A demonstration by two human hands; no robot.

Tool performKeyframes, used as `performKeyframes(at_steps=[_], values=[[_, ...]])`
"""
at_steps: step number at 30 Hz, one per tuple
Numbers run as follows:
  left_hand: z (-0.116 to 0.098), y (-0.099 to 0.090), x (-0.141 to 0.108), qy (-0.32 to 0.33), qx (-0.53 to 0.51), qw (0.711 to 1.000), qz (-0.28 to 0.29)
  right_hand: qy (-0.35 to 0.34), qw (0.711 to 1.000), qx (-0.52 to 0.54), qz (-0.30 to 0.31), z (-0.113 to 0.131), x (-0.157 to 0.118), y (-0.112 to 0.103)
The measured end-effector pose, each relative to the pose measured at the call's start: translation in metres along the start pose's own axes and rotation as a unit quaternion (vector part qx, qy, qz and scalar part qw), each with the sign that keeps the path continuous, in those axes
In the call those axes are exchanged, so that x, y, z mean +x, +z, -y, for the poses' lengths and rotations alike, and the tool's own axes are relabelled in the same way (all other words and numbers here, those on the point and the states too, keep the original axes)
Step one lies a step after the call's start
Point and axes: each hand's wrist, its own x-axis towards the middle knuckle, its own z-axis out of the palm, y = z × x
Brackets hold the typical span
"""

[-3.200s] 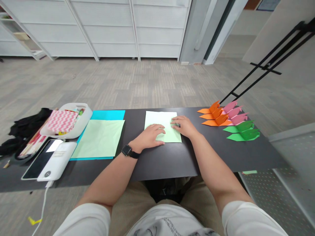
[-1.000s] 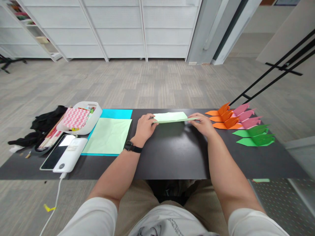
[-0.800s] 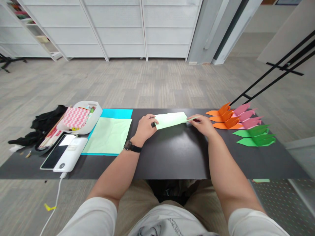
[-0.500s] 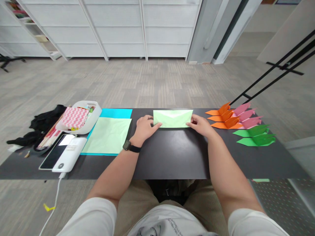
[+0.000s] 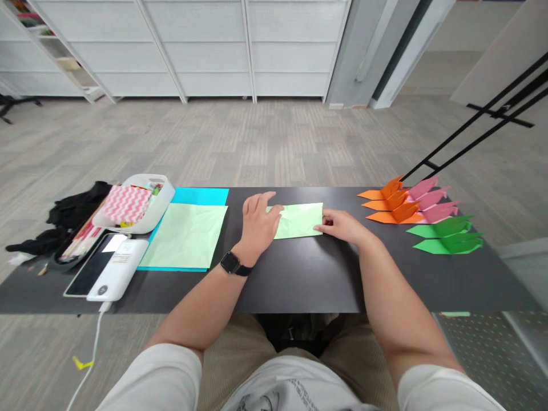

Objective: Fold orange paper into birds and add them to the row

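A pale green sheet of paper, folded into a flat rectangle (image 5: 298,221), lies on the dark table in front of me. My right hand (image 5: 340,224) pinches its right end between thumb and fingers. At the left end, my left hand (image 5: 259,221) has its fingers raised and apart, with the nearest fingertips over the paper's edge; whether they touch it I cannot tell. A dark watch (image 5: 231,262) is on my left wrist.
On the left, pale green sheets (image 5: 186,237) overlie blue paper (image 5: 203,196). Beyond them sit a white basket (image 5: 160,208), a white power bank (image 5: 117,271) with a cable, and a phone-like tablet (image 5: 92,265). Folded orange (image 5: 391,202), pink (image 5: 436,205) and green birds (image 5: 449,237) stand at right.
The folded paper has shifted slightly toward me and tilted, its right end moving left with my right hand. My left hand has gone from pinching the left end to fingers lifted and spread.
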Motion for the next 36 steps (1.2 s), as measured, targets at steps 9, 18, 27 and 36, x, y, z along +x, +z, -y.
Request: performKeyframes(at_steps=[9, 18, 27, 36], values=[[0.005, 0.028, -0.003, 0.050, -0.009, 0.991, 0.125, 0.018, 0.998, -0.041, -0.042, 0.002, 0.000, 0.001], [0.004, 0.038, -0.006, 0.049, -0.008, 0.981, 0.187, 0.048, 0.983, -0.149, -0.094, 0.001, 0.000, 0.006], [0.004, 0.039, -0.007, 0.029, -0.011, 0.984, 0.173, -0.078, 0.964, -0.189, -0.170, 0.032, 0.007, 0.028], [0.006, 0.040, -0.006, 0.042, -0.019, 0.985, 0.169, -0.101, 0.977, -0.163, -0.087, 0.044, 0.016, 0.051]])
